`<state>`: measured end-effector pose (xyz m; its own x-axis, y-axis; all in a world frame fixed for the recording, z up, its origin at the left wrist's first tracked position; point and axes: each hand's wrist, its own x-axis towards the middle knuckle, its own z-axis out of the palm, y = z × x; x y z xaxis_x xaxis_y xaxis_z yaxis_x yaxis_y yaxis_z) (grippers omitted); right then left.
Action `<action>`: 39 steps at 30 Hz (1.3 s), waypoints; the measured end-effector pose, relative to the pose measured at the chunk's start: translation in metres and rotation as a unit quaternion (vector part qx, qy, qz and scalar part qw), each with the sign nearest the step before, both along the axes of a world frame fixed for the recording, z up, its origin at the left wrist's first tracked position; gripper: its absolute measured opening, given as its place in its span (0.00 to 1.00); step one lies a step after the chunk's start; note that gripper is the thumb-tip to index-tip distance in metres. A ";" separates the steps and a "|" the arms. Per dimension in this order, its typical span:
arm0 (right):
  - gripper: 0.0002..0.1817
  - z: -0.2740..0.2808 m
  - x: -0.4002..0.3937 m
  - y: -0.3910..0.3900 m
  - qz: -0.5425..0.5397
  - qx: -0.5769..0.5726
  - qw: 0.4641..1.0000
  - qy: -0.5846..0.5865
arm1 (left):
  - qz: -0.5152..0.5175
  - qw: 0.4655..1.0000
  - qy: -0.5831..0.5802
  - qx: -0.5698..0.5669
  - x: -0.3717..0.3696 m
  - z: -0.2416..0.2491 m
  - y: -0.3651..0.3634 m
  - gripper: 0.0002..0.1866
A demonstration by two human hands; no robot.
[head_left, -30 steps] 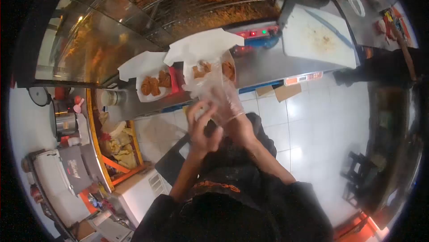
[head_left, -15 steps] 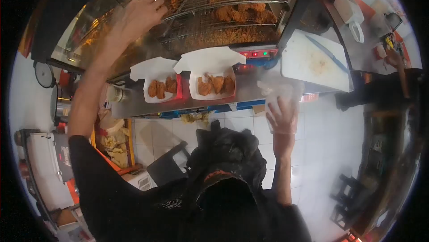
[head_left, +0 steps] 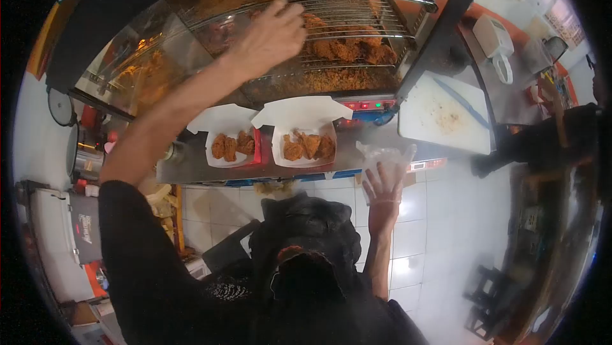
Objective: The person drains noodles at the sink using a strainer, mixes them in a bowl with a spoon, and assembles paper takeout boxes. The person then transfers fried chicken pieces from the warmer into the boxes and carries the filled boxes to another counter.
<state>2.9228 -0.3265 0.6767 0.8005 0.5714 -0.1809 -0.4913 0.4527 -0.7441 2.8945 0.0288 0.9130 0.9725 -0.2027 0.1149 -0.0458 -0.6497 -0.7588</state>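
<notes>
My left hand [head_left: 274,34] is bare and reaches in front of the wire racks of a food warmer. Its fingers are loosely bent and a little apart, with nothing visible in them. My right hand [head_left: 384,185], fingers spread, is inside a loose clear plastic glove [head_left: 387,155] that stands out past the fingertips at the counter's front edge. Left of it, an open takeaway box [head_left: 303,160] holds fried chicken pieces [head_left: 310,145]. Beside that sits a second open box [head_left: 221,161], also with fried chicken [head_left: 233,146] inside. More fried chicken [head_left: 350,49] lies on the warmer's racks [head_left: 357,0].
A white cutting board [head_left: 424,118] with a knife [head_left: 460,101] on it rests at the counter's right. Farther right, another person's dark sleeve [head_left: 542,141] shows. A black stool [head_left: 488,287] stands on the tiled floor. The warmer's dark post [head_left: 440,42] rises behind the board.
My left hand has moved right across the warmer's front, from its left part to the middle racks. My right hand has shifted slightly left, still spread in the glove. The view has tilted up.
</notes>
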 end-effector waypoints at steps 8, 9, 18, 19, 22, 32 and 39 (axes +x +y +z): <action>0.33 0.029 0.046 0.026 0.005 0.003 0.997 -0.075 | -0.022 0.948 -0.199 -0.246 -0.003 -0.050 -0.025 0.52; 0.33 0.029 0.050 0.026 0.001 0.003 0.997 -0.080 | -0.002 0.956 -0.194 -0.219 0.000 -0.063 -0.012 0.54; 0.37 0.032 0.045 0.029 -0.003 -0.014 0.999 -0.052 | 0.074 0.981 -0.168 -0.066 0.088 -0.090 -0.039 0.64; 0.39 0.032 0.045 0.031 0.007 -0.013 0.998 -0.056 | 0.070 0.980 -0.177 -0.051 0.096 -0.090 -0.045 0.63; 0.37 0.052 0.044 0.042 0.017 -0.001 0.996 -0.089 | 0.006 0.971 -0.224 -0.079 0.113 -0.090 -0.053 0.56; 0.34 0.102 0.074 0.036 -0.106 0.057 0.979 -0.165 | 0.021 0.904 -0.318 -0.285 0.034 -0.087 -0.007 0.63; 0.35 -0.002 0.215 0.029 -0.180 0.005 0.982 -0.051 | 0.092 0.914 -0.276 -0.281 0.076 -0.073 -0.047 0.65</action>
